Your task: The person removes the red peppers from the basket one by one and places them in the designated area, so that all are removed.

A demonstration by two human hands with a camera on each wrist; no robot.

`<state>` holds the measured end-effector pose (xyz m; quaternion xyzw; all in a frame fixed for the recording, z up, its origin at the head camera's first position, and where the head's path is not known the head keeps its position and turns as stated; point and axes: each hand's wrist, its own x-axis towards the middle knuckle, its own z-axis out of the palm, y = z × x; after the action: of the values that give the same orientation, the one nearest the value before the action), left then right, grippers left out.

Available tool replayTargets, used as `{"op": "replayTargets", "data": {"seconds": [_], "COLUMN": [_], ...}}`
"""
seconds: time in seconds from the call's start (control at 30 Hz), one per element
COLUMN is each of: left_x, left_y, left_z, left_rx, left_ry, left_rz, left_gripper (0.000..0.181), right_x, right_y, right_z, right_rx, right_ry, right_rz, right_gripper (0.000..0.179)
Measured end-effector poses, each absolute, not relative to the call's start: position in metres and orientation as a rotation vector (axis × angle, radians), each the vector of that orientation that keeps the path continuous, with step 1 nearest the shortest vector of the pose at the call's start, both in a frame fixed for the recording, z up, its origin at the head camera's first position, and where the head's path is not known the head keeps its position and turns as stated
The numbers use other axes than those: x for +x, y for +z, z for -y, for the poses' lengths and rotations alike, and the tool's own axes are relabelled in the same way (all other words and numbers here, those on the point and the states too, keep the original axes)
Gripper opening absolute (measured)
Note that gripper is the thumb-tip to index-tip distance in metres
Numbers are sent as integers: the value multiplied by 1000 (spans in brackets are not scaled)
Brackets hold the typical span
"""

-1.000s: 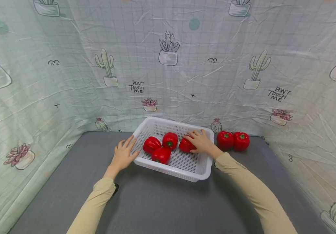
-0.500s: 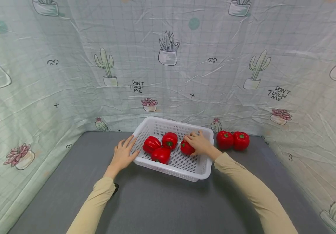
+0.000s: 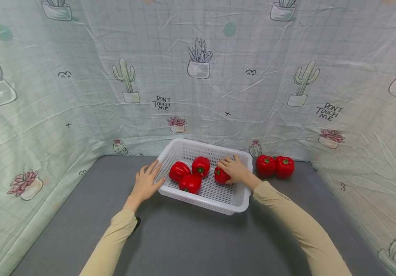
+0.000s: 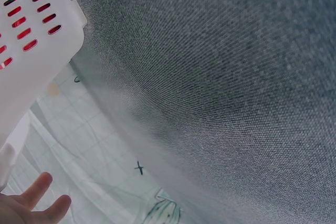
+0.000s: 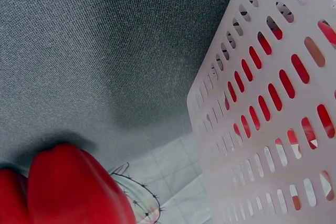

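Observation:
My right hand (image 3: 235, 170) reaches over the right wall of a white perforated plastic basket (image 3: 201, 199) and grips a red bell pepper (image 3: 220, 176) inside it. The hand covers the pepper's right part; a bit of green stem shows on its left. Three other red bell peppers lie grouped in the basket's left half, among them the front one (image 3: 190, 184). My left hand (image 3: 145, 183) rests at the basket's left rim with its fingers spread. In the left wrist view, some fingers (image 4: 42, 203) show below the basket wall (image 4: 47, 61).
Two more red bell peppers (image 3: 265, 166) (image 3: 284, 167) stand side by side on the grey tabletop (image 3: 191, 245), just right of the basket. A cactus-printed sheet (image 3: 225, 92) hangs behind the table and along both sides.
The pepper under my right hand has turned and shifted slightly toward me and right, bringing its stem into view. My left hand and the basket have stayed in place.

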<state>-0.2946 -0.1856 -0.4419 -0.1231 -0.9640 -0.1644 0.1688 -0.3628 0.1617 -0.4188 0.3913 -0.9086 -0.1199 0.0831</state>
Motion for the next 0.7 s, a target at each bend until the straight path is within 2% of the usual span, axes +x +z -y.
{"op": "replayTargets", "data": {"seconds": [0.7], "left_x": [-297], "left_y": [-443], "left_z": [185], "left_rx": [-336], "left_ry": [-465], "left_rz": [2738], "left_gripper": [58], "right_x": [-356], "right_y": [-414], "right_z": [-164], "right_rx": [1210], "right_ry": [-301], "right_rz": [2631], "right_gripper": [75]}}
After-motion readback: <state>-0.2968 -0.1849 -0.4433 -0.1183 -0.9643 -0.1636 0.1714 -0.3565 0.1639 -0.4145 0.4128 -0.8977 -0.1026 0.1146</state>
